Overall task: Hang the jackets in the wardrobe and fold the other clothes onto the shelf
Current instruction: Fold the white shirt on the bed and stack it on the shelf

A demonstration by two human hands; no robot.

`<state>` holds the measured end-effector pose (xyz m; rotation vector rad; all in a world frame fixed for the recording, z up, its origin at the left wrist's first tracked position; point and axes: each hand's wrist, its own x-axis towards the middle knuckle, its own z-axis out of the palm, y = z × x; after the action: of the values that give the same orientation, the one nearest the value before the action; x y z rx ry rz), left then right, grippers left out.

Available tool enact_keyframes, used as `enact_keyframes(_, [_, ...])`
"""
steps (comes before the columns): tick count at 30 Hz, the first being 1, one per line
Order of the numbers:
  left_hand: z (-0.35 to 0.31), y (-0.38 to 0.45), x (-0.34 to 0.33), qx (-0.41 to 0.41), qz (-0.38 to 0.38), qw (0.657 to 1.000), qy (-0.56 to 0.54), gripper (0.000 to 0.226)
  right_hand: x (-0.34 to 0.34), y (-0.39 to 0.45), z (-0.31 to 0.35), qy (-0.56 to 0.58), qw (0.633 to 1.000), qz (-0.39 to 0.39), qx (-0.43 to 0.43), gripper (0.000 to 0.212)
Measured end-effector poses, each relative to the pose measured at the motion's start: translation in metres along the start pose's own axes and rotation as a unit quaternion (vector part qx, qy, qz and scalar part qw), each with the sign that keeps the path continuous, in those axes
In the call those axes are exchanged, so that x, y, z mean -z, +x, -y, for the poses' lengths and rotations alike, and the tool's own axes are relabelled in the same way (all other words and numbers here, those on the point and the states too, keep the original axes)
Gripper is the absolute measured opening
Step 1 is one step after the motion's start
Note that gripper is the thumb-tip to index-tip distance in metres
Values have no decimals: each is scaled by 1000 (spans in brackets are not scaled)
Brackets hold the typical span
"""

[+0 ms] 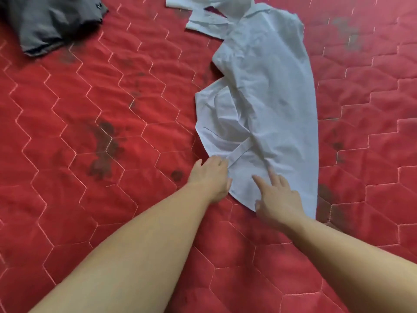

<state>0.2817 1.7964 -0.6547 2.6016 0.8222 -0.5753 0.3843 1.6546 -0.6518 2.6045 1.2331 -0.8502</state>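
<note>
On the red quilted bed [90,132]:
Shirt: white shirt [266,98] lies crumpled.
Left hand [212,177]: fingers curled, gripping the shirt's near hem.
Right hand [277,197]: fingers released, spread flat on the hem.
Far left of shirt: dark grey garment [45,21].

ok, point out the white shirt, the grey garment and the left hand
white shirt [268,91], head view, on the middle of its body.
grey garment [45,21], head view, on the bunched fabric, top-left corner.
left hand [211,177], head view, on the back of the hand.
</note>
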Motion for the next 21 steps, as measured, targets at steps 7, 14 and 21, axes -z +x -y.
enact_keyframes(7, [14, 35, -29, 51, -56, 994, -75, 38, -30, 48, -18, 9, 994, -88, -64, 46])
enact_keyframes(14, [6, 21, -48, 58, 4, 986, -159, 11, -23, 52, -59, 132, 985, -102, -35, 38])
enact_keyframes(21, [-18, -7, -54, 31, 68, 961, -267, 24, 0, 16, -128, 185, 941, -179, -219, 44])
